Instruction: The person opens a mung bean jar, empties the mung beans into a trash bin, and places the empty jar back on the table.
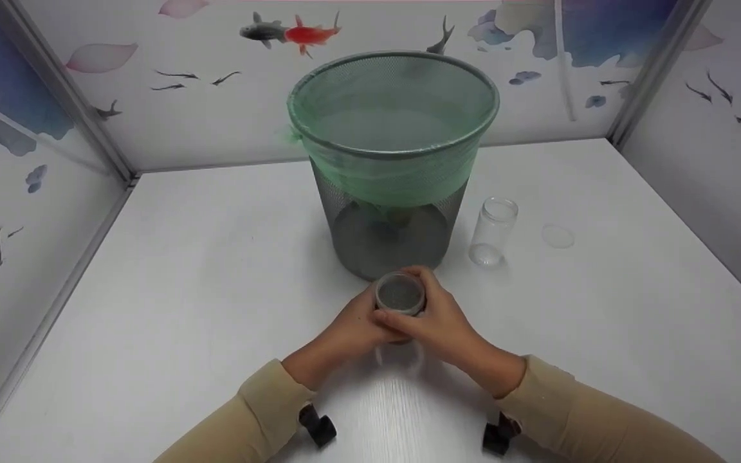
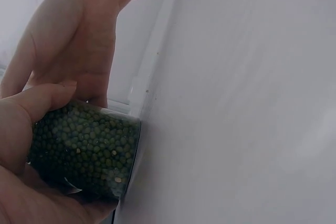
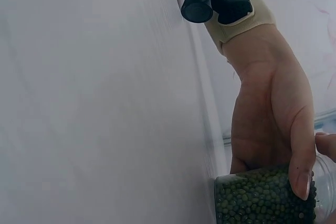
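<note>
At the white table (image 1: pixel 203 270), the left hand (image 1: pixel 356 325) and right hand (image 1: pixel 440 315) together grip an upright jar of green beans (image 2: pixel 86 142); behind stands a green-lined mesh bin (image 1: pixel 393 154), with a clear jar (image 1: pixel 494 233) and clear disc (image 1: pixel 558 236) to its right.

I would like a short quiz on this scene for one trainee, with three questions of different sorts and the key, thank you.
1. What is inside the gripped jar, between the left hand and the right hand?
2. True or false: the unheld jar stands upright.
3. Fill in: in the head view, the clear disc lies to the ____ of the unheld jar.

Key:
1. Small green beans.
2. True.
3. Right.
</note>
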### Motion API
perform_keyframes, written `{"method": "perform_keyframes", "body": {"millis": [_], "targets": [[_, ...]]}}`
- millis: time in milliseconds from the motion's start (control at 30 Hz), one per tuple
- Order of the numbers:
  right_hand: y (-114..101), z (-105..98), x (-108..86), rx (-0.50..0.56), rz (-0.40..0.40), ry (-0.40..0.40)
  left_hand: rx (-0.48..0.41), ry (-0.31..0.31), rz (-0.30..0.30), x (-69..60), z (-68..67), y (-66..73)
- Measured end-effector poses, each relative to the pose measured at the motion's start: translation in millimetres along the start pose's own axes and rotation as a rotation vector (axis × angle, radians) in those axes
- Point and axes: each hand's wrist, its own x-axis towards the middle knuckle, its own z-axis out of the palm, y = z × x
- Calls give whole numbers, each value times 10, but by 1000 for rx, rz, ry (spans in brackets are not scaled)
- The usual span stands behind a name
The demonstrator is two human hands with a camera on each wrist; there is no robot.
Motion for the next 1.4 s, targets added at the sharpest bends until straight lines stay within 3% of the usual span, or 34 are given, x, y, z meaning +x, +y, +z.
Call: {"method": "perform_keyframes", "body": {"millis": [267,867,1067,1400], "targets": [[13,24,-10,-3,-16,6,-46,-12,-10,-2,-15,-5],[49,-9,-2,116,-31,-9,12,-14,24,-24,-22,-2],[92,-13,11,130,-32,10,13,8,28,-24,-2,-16],[113,-78,51,116,-70,-25,27,41,23,-10,27,-30]]}}
